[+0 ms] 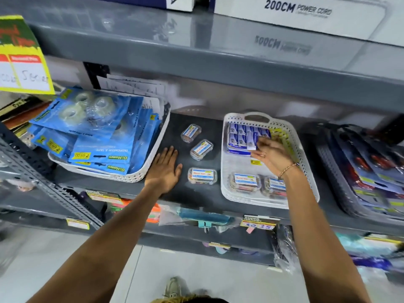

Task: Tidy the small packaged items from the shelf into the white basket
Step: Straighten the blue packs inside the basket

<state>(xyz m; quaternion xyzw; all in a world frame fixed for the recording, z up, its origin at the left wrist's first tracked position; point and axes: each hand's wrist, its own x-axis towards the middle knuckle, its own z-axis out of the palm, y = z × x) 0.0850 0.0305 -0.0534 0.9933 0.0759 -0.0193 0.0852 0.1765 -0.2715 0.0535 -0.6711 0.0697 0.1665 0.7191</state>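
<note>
Three small clear plastic boxes with white-and-blue labels lie on the dark shelf (175, 121): one at the back (191, 133), one in the middle (201, 149), one nearest me (202, 176). To their right stands the white basket (227, 171), holding rows of small blue packets (240, 136) at the back and two more clear boxes (244, 181) at the front. My left hand (165, 169) rests flat on the shelf, fingers apart, left of the boxes. My right hand (272, 155) is inside the basket, fingers pinching a small blue-and-white packet (251, 142) among the rows.
A second white basket (105, 171) full of blue tape-dispenser packs (87, 127) stands at the left. A dark tray (334, 169) of carded items lies at the right. The grey upper shelf (196, 47) overhangs. Hanging goods and price tags (258, 223) line the shelf's front edge.
</note>
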